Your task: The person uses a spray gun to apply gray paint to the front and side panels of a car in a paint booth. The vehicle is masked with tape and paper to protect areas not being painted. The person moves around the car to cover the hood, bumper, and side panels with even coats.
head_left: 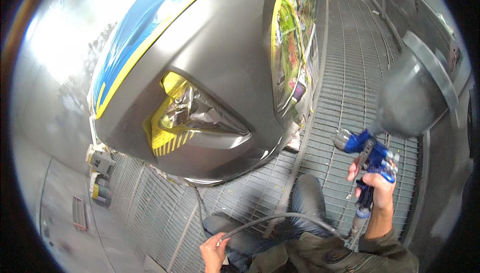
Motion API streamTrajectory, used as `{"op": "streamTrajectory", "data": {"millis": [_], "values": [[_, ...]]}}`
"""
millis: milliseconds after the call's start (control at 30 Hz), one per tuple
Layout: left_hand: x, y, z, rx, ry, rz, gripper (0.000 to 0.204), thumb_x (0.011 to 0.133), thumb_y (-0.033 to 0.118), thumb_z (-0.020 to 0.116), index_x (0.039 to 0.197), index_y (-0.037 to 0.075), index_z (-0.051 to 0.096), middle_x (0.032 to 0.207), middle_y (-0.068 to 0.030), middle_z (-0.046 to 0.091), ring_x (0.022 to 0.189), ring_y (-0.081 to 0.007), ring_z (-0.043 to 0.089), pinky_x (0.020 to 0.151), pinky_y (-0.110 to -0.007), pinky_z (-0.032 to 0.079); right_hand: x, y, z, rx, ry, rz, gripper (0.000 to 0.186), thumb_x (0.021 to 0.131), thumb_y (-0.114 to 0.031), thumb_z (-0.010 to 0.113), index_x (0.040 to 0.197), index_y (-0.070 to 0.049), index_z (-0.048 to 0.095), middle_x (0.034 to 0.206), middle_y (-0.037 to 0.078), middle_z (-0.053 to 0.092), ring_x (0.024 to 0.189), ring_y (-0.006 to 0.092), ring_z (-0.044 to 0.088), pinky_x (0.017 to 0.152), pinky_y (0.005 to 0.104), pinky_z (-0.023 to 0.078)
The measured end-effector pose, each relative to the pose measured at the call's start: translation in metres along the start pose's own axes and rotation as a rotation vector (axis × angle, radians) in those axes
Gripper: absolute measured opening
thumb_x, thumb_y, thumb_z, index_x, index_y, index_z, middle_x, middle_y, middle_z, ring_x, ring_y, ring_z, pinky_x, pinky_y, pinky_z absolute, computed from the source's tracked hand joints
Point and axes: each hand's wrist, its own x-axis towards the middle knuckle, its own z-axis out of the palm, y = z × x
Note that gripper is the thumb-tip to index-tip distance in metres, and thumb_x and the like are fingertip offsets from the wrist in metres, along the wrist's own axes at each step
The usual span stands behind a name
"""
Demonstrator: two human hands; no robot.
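Observation:
My right hand point(378, 187) is wrapped round the handle of a blue spray gun point(367, 145), whose nozzle points left. A large translucent grey paint cup point(412, 95) tilts on top of it. From the handle a grey air hose point(280, 216) curves left across my lap, and my left hand point(214, 253) pinches it. Ahead of me stands a dark grey car front point(215, 58), apart from the gun. Its headlight opening point(192, 113) is covered with crumpled silvery film and yellow masking tape point(167, 133).
Blue film point(135, 38) and printed paper point(290, 48) edged with yellow tape mask parts of the car. Underfoot lies a metal floor grating point(350, 63). A grey wall point(445, 28) runs along the right. The hose trails down beneath the car's lower edge.

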Motion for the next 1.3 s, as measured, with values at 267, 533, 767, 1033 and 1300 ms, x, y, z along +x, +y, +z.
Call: {"op": "streamTrajectory", "data": {"millis": [267, 533, 767, 1033, 1300], "values": [[-0.005, -0.019, 0.017, 0.048, -0.101, 0.092, 0.025, 0.073, 0.009, 0.083, 0.096, 0.004, 0.074, 0.093, -0.0152, 0.074, 0.086, -0.0326, 0.072, 0.076, -0.037, 0.057, -0.039, 0.027, -0.055, 0.112, 0.033, 0.025, 0.048, 0.067, -0.021, 0.065, 0.101, 0.012, 0.058, 0.085, 0.021, 0.066, 0.068, 0.0272, 0.068, 0.039, 0.0287, 0.053], [-0.008, -0.006, 0.023, 0.012, -0.059, 0.082, 0.024, 0.071, 0.007, 0.082, 0.094, 0.002, 0.074, 0.089, -0.0163, 0.073, 0.082, -0.0329, 0.072, 0.072, -0.037, 0.055, -0.038, 0.033, -0.063, 0.079, 0.012, 0.03, 0.046, 0.068, -0.02, 0.063, 0.102, 0.01, 0.058, 0.087, 0.02, 0.065, 0.07, 0.0273, 0.068, 0.039, 0.0288, 0.052], [-0.013, -0.005, 0.022, 0.043, -0.011, 0.106, 0.024, 0.071, 0.007, 0.081, 0.093, 0.003, 0.074, 0.09, -0.0161, 0.073, 0.082, -0.0323, 0.072, 0.072, -0.037, 0.055, -0.034, 0.03, -0.059, 0.088, -0.023, 0.066, 0.047, 0.068, -0.024, 0.066, 0.101, 0.009, 0.058, 0.087, 0.018, 0.064, 0.071, 0.026, 0.067, 0.038, 0.0273, 0.052], [-0.016, -0.002, 0.019, 0.009, 0.036, 0.096, 0.023, 0.072, 0.004, 0.08, 0.093, 0.003, 0.073, 0.088, -0.0152, 0.072, 0.081, -0.0339, 0.071, 0.07, -0.037, 0.055, -0.022, 0.024, -0.052, 0.059, -0.064, 0.048, 0.045, 0.071, -0.019, 0.061, 0.105, 0.01, 0.057, 0.09, 0.019, 0.065, 0.072, 0.0257, 0.067, 0.039, 0.0274, 0.053], [-0.021, -0.001, 0.014, 0.041, 0.088, 0.105, 0.023, 0.073, 0.006, 0.08, 0.095, 0.002, 0.072, 0.09, -0.0145, 0.073, 0.081, -0.0321, 0.071, 0.071, -0.036, 0.056, -0.012, 0.021, -0.039, 0.08, -0.083, 0.029, 0.042, 0.073, -0.014, 0.057, 0.107, 0.009, 0.058, 0.093, 0.02, 0.065, 0.075, 0.0267, 0.068, 0.04, 0.0283, 0.054]]}}
